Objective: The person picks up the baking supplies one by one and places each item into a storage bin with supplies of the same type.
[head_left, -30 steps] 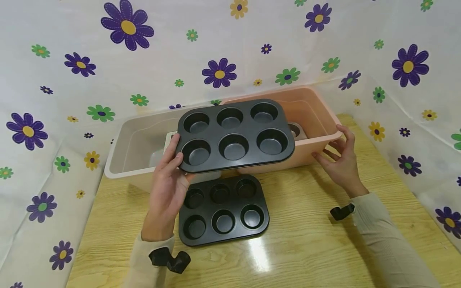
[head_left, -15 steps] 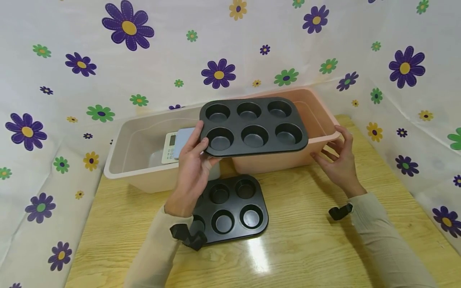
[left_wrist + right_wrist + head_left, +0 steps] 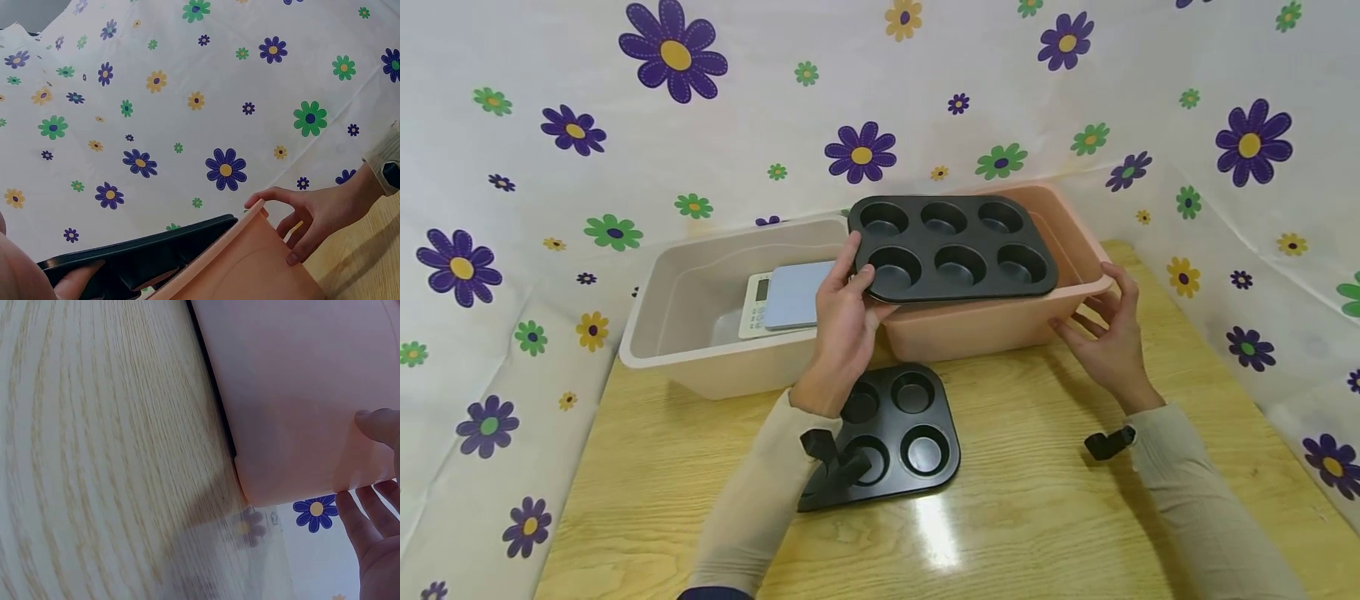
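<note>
My left hand [image 3: 844, 329] pinches the left end of a dark six-cup muffin tin [image 3: 925, 242], thumb on the upper rim and fingers beneath. The muffin tin lies over the opening of the pink bin [image 3: 977, 329], covering most of it; in the left wrist view its dark edge [image 3: 125, 265] dips behind the bin's rim. My right hand [image 3: 1112, 342] grips the bin's right front corner, fingers over the rim and thumb against the front wall, as the right wrist view also shows on the pink wall [image 3: 300, 394].
A second dark muffin tin [image 3: 892, 429] lies on the wooden table [image 3: 1022, 500], partly hidden by my left sleeve. Left of the pink bin stands a beige bin [image 3: 722, 375] holding a kitchen scale [image 3: 793, 296]. A flower-print cloth [image 3: 737, 108] hangs behind.
My left hand has carried the muffin tin right and farther back, over the pink bin, and it looks flatter. The scale in the beige bin has come into sight. My right hand stays put.
</note>
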The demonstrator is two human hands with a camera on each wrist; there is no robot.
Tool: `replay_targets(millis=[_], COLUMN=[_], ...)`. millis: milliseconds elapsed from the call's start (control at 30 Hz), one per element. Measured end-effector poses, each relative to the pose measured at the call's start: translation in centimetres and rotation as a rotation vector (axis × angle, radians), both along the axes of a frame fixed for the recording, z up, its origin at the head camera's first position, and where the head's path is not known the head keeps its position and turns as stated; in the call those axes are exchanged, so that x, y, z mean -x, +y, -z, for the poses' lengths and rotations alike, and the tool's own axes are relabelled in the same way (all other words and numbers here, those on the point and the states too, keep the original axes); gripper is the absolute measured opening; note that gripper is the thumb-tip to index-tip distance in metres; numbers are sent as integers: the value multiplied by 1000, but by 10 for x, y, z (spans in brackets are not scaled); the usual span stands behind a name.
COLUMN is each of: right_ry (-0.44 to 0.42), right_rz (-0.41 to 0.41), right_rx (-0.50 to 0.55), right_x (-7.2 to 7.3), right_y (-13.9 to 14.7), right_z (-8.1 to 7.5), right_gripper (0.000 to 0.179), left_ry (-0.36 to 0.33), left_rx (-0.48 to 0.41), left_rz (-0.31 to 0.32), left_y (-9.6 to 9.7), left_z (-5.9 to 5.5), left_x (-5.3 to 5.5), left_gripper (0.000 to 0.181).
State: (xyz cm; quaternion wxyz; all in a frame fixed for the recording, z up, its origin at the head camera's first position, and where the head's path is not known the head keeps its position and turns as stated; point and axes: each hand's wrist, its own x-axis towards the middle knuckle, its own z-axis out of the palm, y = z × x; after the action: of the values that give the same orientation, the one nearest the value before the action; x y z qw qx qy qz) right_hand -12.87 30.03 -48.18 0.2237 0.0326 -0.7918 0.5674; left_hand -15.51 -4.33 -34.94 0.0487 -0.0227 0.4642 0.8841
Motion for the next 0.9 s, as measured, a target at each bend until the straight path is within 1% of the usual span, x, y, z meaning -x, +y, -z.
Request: replay_targets(millis=[233,400,567,733,900], right_ry=[6,12,10,1,6], right_rz=[12,10,17,23,25], right_rx=[14,0,-3,-10,-10], right_x=[-1,0,0,0,1], right_y=[-1,-1,1,0,-1], right_z=[2,1,1,1,1], right_gripper=[104,104,103,103,103], left_ry=[-14,-35,-35,-35,-64], left_rx=[46,51,36,40,58], left_rz=[-16,-23,-7,14,25], left_y=[16,29,43,53,60], left_z=[-3,-4,-5,-4,-3], left_x=[10,12,11,15,17], left_gripper=[59,59,61,61,63])
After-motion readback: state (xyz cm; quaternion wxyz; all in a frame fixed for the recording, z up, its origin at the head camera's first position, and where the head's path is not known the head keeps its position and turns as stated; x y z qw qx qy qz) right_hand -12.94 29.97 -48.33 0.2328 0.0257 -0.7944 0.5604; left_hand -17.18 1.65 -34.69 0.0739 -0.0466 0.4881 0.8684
